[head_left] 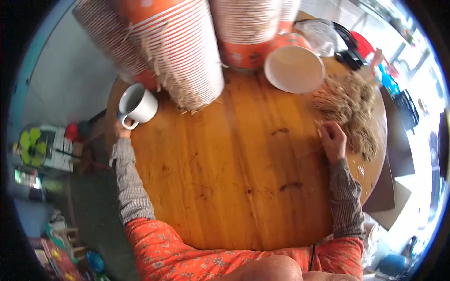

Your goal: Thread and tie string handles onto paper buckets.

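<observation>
A white mug point(143, 107) is at the table's left side, its opening tilted up toward the far left. My left hand point(123, 129) is closed at the mug's handle, partly hidden by it. On the right, my right hand point(335, 143) has its fingers bent together in a pinch beside a loose pile of brown, straw-like fibre point(354, 105). Whatever is between those fingertips is too small to name. One orange paper tub point(294, 69) with a white inside lies on its side beyond the pile.
Tall stacks of nested paper tubs point(187, 56) rise at the far side of the round wooden table point(225, 178), with fibres hanging off them. A clear plastic bag point(321, 37) lies at the far right. A green-bladed fan point(33, 146) stands off to the left.
</observation>
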A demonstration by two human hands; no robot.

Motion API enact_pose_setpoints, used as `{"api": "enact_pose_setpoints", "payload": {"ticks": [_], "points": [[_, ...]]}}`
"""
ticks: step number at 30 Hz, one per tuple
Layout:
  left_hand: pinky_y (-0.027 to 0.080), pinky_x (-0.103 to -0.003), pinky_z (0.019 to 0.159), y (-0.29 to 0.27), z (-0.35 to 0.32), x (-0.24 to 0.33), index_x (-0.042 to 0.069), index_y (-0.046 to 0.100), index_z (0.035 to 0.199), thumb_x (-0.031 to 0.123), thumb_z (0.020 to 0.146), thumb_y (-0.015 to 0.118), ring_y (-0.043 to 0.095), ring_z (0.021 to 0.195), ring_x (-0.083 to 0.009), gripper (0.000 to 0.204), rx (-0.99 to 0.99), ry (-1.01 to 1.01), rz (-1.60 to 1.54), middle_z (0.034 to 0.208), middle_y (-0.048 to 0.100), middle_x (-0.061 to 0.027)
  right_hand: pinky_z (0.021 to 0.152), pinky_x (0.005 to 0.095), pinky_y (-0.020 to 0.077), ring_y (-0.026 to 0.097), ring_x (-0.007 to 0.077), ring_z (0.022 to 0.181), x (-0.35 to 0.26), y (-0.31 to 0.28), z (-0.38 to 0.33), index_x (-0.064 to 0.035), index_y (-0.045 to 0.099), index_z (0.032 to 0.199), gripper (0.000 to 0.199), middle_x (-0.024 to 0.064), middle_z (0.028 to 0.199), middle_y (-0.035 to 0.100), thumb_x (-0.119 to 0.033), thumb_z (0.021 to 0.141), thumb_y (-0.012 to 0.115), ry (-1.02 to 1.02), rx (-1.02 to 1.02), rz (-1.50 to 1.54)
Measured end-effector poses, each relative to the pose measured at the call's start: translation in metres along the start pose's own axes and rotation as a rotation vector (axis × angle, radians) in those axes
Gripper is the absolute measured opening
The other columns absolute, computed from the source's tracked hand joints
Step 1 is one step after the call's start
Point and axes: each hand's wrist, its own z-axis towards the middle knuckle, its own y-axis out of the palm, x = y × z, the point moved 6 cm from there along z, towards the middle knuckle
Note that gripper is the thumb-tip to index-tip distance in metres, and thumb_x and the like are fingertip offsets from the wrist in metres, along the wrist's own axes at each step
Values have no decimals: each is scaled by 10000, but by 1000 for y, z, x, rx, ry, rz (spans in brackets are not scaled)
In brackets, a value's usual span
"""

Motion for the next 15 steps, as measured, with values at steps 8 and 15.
{"api": "enact_pose_setpoints", "payload": {"ticks": [8,15], "points": [[514,-356,849,-88,-49,35,16,560,1225,169,890,633,609,1056,-288,375,501,-304,-283,1175,614,-192,589,216,439,523,66,626,-7,-17,13,-17,630,929,89,-12,705,565,-92,882,632,-25,54,167],[474,-295,881,-115,-124,259,-6,577,1182,101,967,532,589,1005,-183,244,322,-20,-479,1156,611,-114,777,321,498,595,208,913,-16,-25,91,-61,690,896,140,100,1108,575,-136,783,725,-401,330,-186]]}}
